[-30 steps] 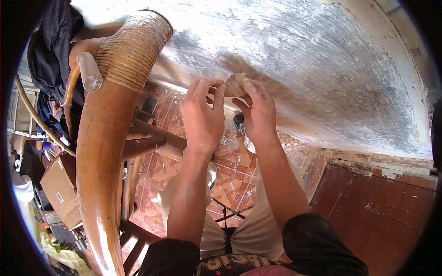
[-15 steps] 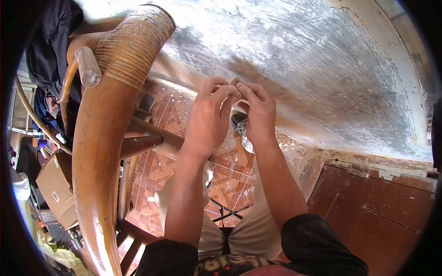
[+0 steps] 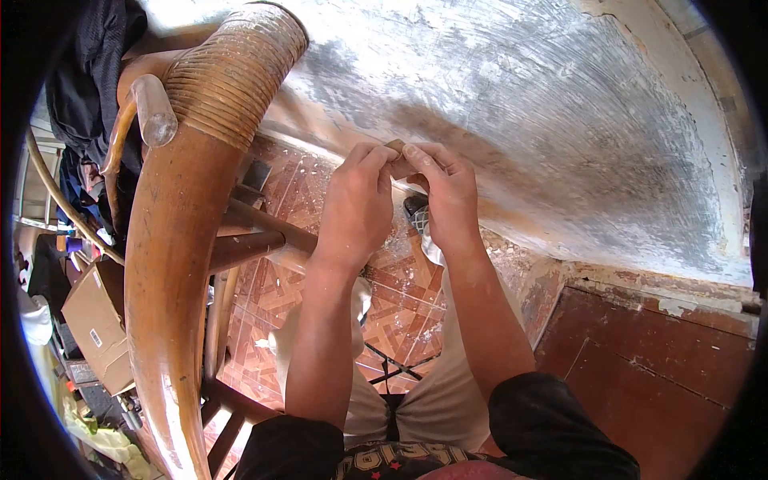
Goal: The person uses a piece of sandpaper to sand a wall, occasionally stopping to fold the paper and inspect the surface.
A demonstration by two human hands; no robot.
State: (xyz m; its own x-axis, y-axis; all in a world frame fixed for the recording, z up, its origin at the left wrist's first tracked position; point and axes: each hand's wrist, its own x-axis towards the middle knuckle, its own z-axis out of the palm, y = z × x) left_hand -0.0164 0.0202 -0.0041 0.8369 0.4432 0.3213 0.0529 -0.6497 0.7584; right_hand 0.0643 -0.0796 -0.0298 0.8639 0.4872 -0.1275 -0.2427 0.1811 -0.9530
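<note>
My left hand (image 3: pixel 358 200) and my right hand (image 3: pixel 452 188) meet in front of the wall, fingers closed. Between their fingertips is a small, flat brown piece of sandpaper (image 3: pixel 402 166), apparently folded. Both thumbs and forefingers pinch it, and the fingers cover much of it. Pale dust shows on my fingertips. Behind the hands stands the wall (image 3: pixel 512 104), its surface patchy grey and white with scrape marks and a brownish lower band.
A curved wooden chair arm (image 3: pixel 172 240) rises close on my left, with a clear cylinder (image 3: pixel 154 112) at its side. A cardboard box (image 3: pixel 98 316) and clutter lie beyond. Below are dusty patterned tiles (image 3: pixel 268 316); a dark red panel (image 3: pixel 640 360) is at the right.
My fingers have shifted on the sandpaper, and more of its brown face shows between them. The left hand has moved slightly left and its fingers are more curled.
</note>
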